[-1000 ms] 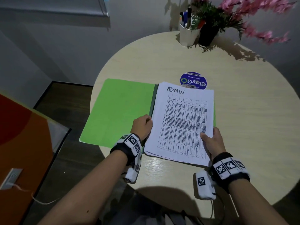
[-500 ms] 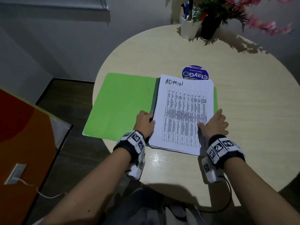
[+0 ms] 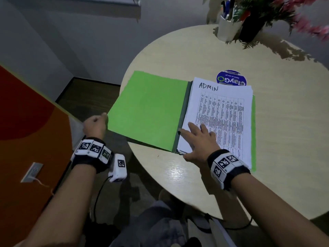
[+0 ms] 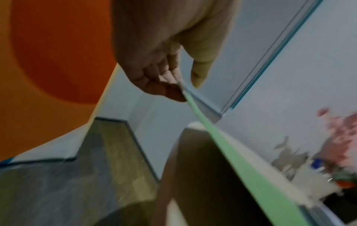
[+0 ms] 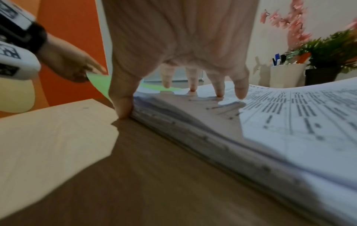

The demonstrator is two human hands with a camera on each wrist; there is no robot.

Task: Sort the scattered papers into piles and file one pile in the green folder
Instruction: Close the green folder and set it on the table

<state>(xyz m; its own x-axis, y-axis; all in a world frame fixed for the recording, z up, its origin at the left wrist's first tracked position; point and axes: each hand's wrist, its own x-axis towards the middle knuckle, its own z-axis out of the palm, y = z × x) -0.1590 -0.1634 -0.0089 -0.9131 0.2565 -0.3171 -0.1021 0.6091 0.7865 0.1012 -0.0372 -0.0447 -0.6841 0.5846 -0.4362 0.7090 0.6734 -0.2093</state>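
Note:
The green folder (image 3: 147, 111) lies open on the round table (image 3: 284, 139), its left cover hanging past the table's edge. A white paper pile (image 3: 226, 114) headed ADMIN rests on the folder's right half. My left hand (image 3: 95, 124) pinches the near left corner of the green cover (image 4: 228, 145), thumb above and fingers below, as the left wrist view shows. My right hand (image 3: 197, 139) lies flat on the pile's near left corner. Its spread fingers (image 5: 239, 88) press the top sheet (image 5: 309, 110) and the thumb touches the stack's side.
A blue round sticker (image 3: 231, 78) lies just behind the papers. A white pen cup (image 3: 227, 29) and a potted plant with pink flowers (image 3: 258, 18) stand at the table's far edge. An orange wall (image 3: 26, 139) with a socket (image 3: 32, 172) is at the left.
My left hand left the folder's spine and moved out left to the cover's near corner, which it now pinches. My right hand slid left across the pile to its near left corner.

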